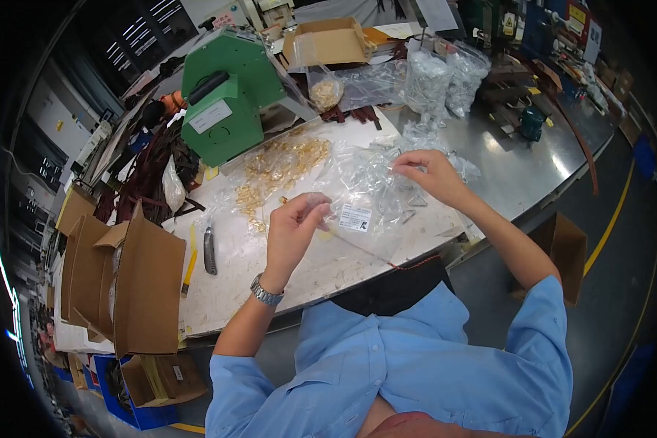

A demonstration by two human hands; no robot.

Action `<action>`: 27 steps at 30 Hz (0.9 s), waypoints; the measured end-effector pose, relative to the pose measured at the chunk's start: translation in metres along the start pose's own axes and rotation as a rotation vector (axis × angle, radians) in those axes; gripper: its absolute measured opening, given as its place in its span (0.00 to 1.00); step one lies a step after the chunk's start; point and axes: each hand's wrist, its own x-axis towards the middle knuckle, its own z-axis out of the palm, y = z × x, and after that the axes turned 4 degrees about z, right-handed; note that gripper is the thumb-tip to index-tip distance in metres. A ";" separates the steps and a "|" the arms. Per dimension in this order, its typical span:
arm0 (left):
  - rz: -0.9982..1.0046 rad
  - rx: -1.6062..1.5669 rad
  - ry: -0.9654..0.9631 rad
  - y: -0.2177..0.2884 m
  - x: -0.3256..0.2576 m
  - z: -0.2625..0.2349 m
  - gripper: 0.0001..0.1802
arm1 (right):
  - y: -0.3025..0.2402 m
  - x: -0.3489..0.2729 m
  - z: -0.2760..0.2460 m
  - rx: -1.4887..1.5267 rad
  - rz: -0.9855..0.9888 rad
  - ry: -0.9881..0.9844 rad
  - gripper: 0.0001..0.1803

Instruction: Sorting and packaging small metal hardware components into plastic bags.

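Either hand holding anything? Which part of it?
Left hand: thumb and fingertips at the clear bag, apparently pinching its left edge beside the white label. Right hand: fingertips together near the bag's upper right; can't tell whether they grip it.

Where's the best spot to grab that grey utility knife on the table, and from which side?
Probably by the wide body of the grey utility knife, coming from the right with the left hand: it lies lengthwise, narrow end pointing away, and the slim yellow tool lies close on its left.

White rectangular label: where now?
Head view, near centre: the white rectangular label is on clear plastic, just right of the left hand, below-left of the right hand.
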 end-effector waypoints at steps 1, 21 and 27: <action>-0.012 0.003 -0.007 0.002 0.001 0.000 0.08 | 0.003 0.000 0.000 0.010 -0.023 0.018 0.10; 0.217 0.682 -0.198 0.056 -0.002 -0.020 0.15 | -0.043 -0.023 0.121 -0.276 -0.588 0.142 0.10; 0.143 0.717 -0.385 0.028 -0.014 -0.026 0.10 | -0.032 -0.026 0.141 -0.332 -0.585 0.051 0.13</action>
